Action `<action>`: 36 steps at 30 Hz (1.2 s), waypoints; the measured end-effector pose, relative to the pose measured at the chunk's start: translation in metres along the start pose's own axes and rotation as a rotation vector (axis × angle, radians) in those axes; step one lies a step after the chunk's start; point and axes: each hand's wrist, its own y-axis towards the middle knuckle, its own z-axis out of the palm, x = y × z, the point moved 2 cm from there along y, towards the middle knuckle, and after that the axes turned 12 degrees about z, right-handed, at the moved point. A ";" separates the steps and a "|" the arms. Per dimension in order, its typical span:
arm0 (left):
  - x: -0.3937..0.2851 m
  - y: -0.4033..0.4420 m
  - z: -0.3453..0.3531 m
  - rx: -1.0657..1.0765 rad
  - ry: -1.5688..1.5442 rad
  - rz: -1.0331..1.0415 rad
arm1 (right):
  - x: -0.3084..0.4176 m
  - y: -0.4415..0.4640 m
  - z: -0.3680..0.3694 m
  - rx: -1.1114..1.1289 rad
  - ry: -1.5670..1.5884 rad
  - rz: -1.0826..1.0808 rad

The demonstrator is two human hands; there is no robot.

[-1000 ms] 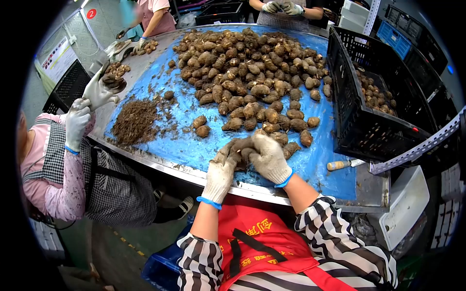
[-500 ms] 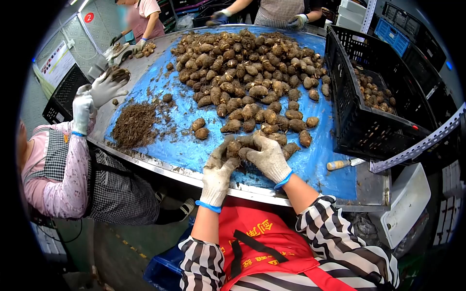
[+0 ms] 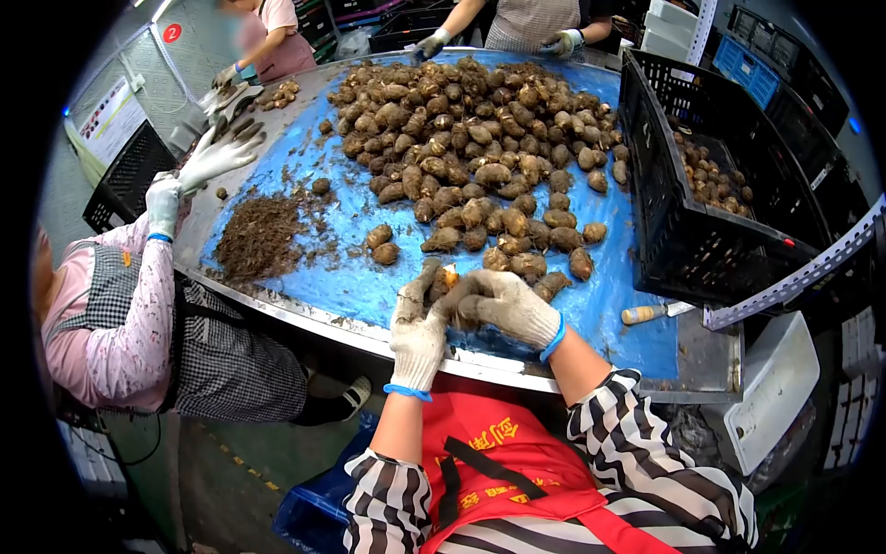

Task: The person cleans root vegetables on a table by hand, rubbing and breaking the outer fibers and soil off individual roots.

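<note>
Both my hands wear dirty white knit gloves and meet above the table's near edge. My left hand (image 3: 417,328) is wrapped round a brown taro (image 3: 443,283) that has a pale yellow spot at its top. Fingers bent, my right hand (image 3: 503,303) presses on the right side of that taro; whether anything else is between its fingers is hidden. Just beyond my hands, a large heap of hairy brown taros (image 3: 471,138) lies on a blue sheet (image 3: 351,277). Two loose taros (image 3: 383,245) are to the left of the heap.
A black crate (image 3: 720,212) with taros stands on the right, with a wooden-handled knife (image 3: 646,314) in front of it. A pile of brown scrapings (image 3: 257,233) lies left. One co-worker (image 3: 120,323) is at the left, others across the table (image 3: 729,369).
My left hand has turned the taro, and its pale spot now shows. My right hand has closed over its side. The left co-worker's gloved hand has lowered to the table.
</note>
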 end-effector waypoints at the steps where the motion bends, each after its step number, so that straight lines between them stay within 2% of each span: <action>1: -0.001 0.001 -0.001 -0.021 -0.018 -0.021 | 0.001 -0.002 0.002 0.133 0.094 0.040; 2: 0.007 0.001 -0.007 -0.019 -0.005 0.022 | 0.001 0.000 -0.001 0.097 0.073 0.102; 4: 0.009 0.003 -0.015 -0.028 -0.035 -0.050 | -0.019 0.015 -0.018 -0.131 -0.329 -0.260; 5: 0.009 0.004 -0.016 -0.031 -0.055 -0.085 | -0.028 0.021 -0.028 -0.146 -0.274 -0.168; 6: 0.010 0.004 -0.015 -0.022 -0.116 -0.071 | -0.031 0.019 -0.030 -0.168 -0.022 -0.148; 9: 0.007 0.003 -0.016 0.048 -0.224 -0.093 | -0.004 0.008 -0.011 -0.385 -0.230 -0.054; 10: 0.009 0.004 -0.017 0.043 -0.245 -0.128 | -0.002 0.007 -0.008 -0.454 -0.332 -0.192; 13: 0.007 0.004 -0.012 0.083 -0.264 0.008 | 0.007 0.002 -0.004 -0.305 -0.142 -0.123; 14: 0.008 0.004 -0.012 0.080 -0.242 -0.020 | 0.010 -0.003 -0.002 -0.288 -0.116 -0.128; 17: 0.009 0.005 -0.014 0.093 -0.173 -0.071 | 0.002 0.001 0.000 -0.374 -0.242 -0.126; 20: 0.006 0.003 -0.015 0.135 -0.137 -0.061 | -0.014 0.007 0.001 -0.430 -0.132 -0.180; 22: 0.003 0.002 -0.012 0.142 -0.161 -0.054 | -0.018 0.011 0.003 -0.490 -0.248 -0.220; 25: 0.007 0.007 -0.014 0.111 -0.346 -0.246 | -0.007 0.007 0.005 -0.560 -0.434 -0.255; 26: 0.007 0.008 -0.016 0.203 -0.429 -0.190 | -0.008 0.007 0.005 -0.585 -0.550 -0.269; 27: 0.007 0.009 -0.018 0.212 -0.507 -0.224 | -0.010 0.008 0.006 -0.607 -0.663 -0.281; 29: 0.004 0.011 -0.019 0.226 -0.665 -0.283 | -0.009 0.008 0.003 -0.570 -0.562 -0.231; 30: 0.006 0.009 -0.021 0.204 -0.640 -0.250 | -0.008 0.008 0.001 -0.549 -0.513 -0.205; 33: 0.008 0.009 -0.020 0.179 -0.553 -0.242 | -0.009 0.008 -0.002 -0.402 -0.059 -0.154; 36: 0.011 0.009 -0.019 0.196 -0.472 -0.244 | -0.013 0.009 -0.001 -0.414 -0.188 -0.207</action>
